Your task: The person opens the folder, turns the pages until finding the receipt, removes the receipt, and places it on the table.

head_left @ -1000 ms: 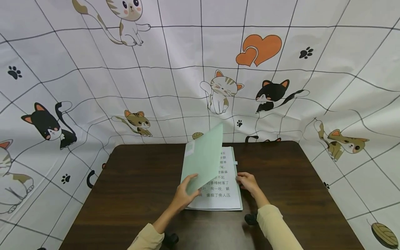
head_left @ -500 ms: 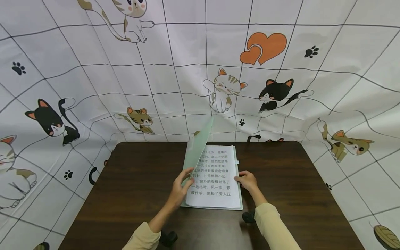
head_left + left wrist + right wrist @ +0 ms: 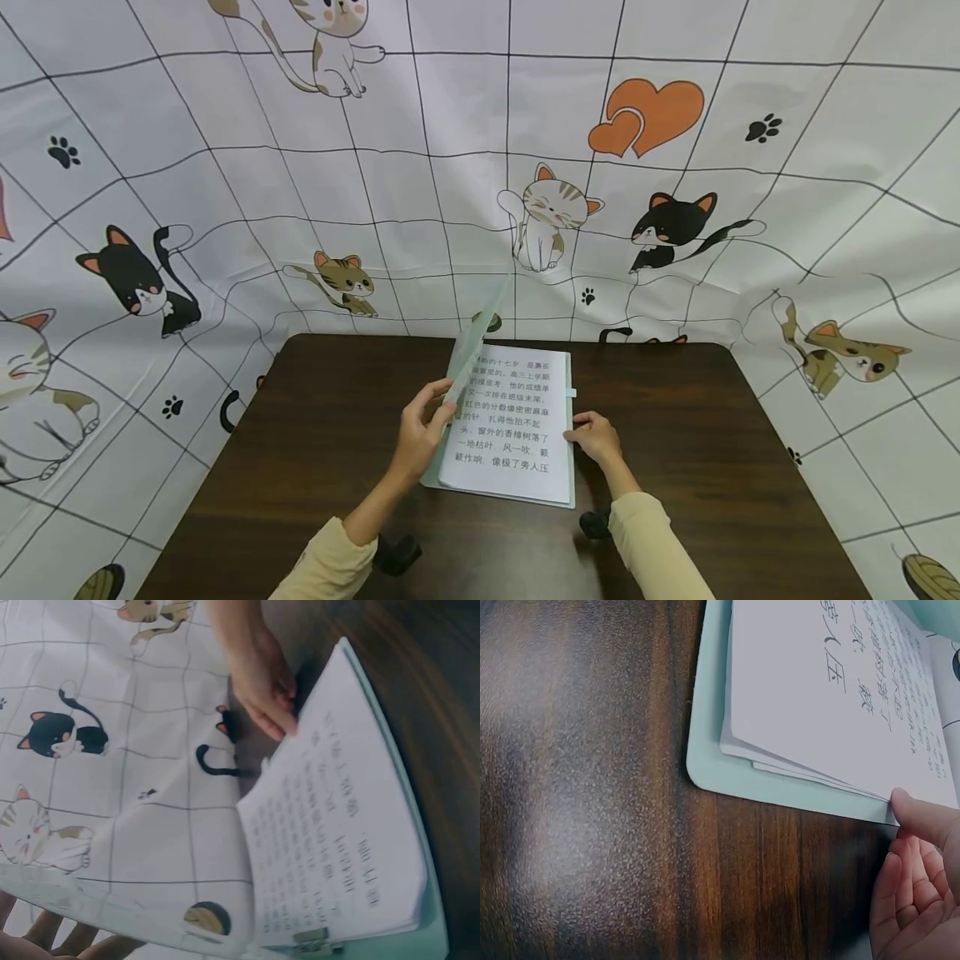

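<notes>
pinched, both grips nearly closed: left hand point(image 3: 422, 427) holds the raised cover point(image 3: 467, 354) at nine o'clock, right hand point(image 3: 597, 438) the folder point(image 3: 709, 742) by its three o'clock edge. the folder lies between them on the table point(image 3: 322, 417) — a slackened right hold might let it skew under a pull toward nine.

The left sleeve point(image 3: 327, 557) and the right sleeve point(image 3: 657, 542) were both pale yellow, softly creased cloth ending above the wrists, while a small black left wrist camera point(image 3: 399, 555) and a similarly black, rounded right wrist camera point(image 3: 594, 524) showed beside them.
</notes>
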Demonstrator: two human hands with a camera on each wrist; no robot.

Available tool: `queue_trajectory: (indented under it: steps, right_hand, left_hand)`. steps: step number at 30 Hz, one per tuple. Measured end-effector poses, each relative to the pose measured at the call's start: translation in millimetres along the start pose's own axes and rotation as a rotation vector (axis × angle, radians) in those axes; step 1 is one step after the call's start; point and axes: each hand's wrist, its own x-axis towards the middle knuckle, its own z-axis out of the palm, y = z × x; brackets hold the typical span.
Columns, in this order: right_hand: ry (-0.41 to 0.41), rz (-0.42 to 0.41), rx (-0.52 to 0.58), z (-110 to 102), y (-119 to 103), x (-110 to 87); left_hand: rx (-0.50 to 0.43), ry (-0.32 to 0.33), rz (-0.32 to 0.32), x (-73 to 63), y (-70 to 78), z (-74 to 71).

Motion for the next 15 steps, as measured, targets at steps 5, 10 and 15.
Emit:
queue_trajectory:
  steps: [5, 10, 15]
  right_hand:
    - [0.010, -0.003, -0.014, 0.5, 0.8, 0.8]
    - [0.025, -0.008, -0.033, 2.0, 0.8, 0.8]
    - [0.029, -0.020, -0.049, 2.0, 0.6, 2.0]
  left_hand:
    - [-0.005, 0.039, 0.052, 4.1, 9.4, -4.0]
    - [-0.006, 0.092, 0.102, 6.8, 13.4, -11.6]
    - [-0.005, 0.172, 0.155, 8.2, 12.4, -24.9]
